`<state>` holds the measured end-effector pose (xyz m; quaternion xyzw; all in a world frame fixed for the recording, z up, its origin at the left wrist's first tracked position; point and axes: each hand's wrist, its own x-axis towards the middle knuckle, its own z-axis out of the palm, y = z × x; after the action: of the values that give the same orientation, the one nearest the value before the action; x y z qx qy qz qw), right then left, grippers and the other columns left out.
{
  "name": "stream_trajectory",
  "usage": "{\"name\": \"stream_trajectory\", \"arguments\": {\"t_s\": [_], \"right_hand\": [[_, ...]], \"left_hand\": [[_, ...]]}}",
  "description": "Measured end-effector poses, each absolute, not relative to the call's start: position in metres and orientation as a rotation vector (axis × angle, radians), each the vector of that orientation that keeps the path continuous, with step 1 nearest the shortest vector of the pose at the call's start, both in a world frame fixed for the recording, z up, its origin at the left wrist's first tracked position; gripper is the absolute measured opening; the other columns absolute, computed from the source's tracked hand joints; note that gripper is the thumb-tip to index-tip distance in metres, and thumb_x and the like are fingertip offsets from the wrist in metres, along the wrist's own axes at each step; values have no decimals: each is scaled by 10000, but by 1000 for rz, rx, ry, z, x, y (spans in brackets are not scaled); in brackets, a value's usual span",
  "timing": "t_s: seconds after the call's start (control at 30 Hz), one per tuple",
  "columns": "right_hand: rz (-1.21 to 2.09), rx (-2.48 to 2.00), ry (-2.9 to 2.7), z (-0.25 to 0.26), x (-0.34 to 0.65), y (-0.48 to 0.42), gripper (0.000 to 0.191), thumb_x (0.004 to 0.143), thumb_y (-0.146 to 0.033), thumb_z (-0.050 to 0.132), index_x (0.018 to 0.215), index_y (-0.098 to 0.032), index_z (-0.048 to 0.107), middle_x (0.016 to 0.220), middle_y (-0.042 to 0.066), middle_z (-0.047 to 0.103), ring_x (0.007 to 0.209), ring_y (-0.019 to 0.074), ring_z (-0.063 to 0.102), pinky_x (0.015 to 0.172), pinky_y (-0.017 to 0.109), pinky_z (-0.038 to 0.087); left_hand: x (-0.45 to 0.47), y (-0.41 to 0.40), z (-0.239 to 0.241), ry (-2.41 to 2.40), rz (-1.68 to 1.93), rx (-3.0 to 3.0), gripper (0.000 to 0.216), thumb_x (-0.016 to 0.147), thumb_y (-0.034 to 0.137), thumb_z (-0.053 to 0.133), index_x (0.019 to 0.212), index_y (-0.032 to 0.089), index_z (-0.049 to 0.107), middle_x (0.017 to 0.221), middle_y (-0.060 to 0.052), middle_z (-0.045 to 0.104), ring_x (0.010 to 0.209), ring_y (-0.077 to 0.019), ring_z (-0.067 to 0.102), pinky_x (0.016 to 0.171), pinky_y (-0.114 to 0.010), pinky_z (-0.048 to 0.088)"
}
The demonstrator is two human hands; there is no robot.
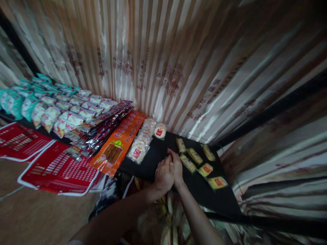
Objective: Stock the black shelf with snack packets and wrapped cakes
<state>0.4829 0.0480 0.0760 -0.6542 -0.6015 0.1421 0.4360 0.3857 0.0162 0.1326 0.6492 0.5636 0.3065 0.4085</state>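
Observation:
Over the black shelf (150, 161), my left hand (164, 174) and my right hand (177, 167) are pressed together. The left fingers are bent and lean into the right palm, while the right fingers curl around their tips. Whatever may lie between the palms is hidden. Just right of my right hand are several small yellow-wrapped snacks (188, 163), spread in loose rows. To the left, round white crackers in clear wrappers (139, 151) overlap in a line, with a single wrapped cracker (160, 131) at the back.
A large orange snack pack (120, 143) lies left of the crackers. Beyond it are dark red packets (107, 126), white snack bags (67, 122) and teal bags (29, 107). Red baskets (63, 170) stand below the shelf's front edge. A striped curtain (158, 61) hangs behind.

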Motion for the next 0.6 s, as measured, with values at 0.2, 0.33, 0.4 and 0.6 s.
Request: {"name": "stream_trajectory", "arguments": {"t_s": [0.2,0.33,0.4,0.6], "right_hand": [[443,-1666,-1380,63,455,-69,339,814,-316,428,1071,-180,603,1040,107,639,961,214,600,849,376,479],[568,-1742,-1374,44,432,-134,312,861,-342,382,1013,-208,619,1030,93,660,977,205,605,868,368,477],[566,-1815,-1373,35,429,-154,324,863,-345,366,1019,-207,615,1043,100,659,979,210,607,863,373,483],[413,-1912,-1481,8,433,-178,309,806,-291,389,945,-180,642,973,121,672,939,239,621,853,410,496]], "left_hand": [[334,-73,100,1103,800,1786,359,862,269,411,1177,181,558,1158,-69,623,1062,-186,559,959,-315,423],[292,-113,76,1155,676,1848,329,860,205,372,1080,203,618,1139,-52,629,1079,-178,538,985,-324,393],[277,-122,67,1307,555,1881,316,845,199,394,1057,197,627,1158,-63,615,1114,-192,508,1007,-325,366],[270,-137,48,1469,179,1892,358,849,225,404,1170,181,556,1199,-94,579,1117,-207,513,973,-301,370]]}}
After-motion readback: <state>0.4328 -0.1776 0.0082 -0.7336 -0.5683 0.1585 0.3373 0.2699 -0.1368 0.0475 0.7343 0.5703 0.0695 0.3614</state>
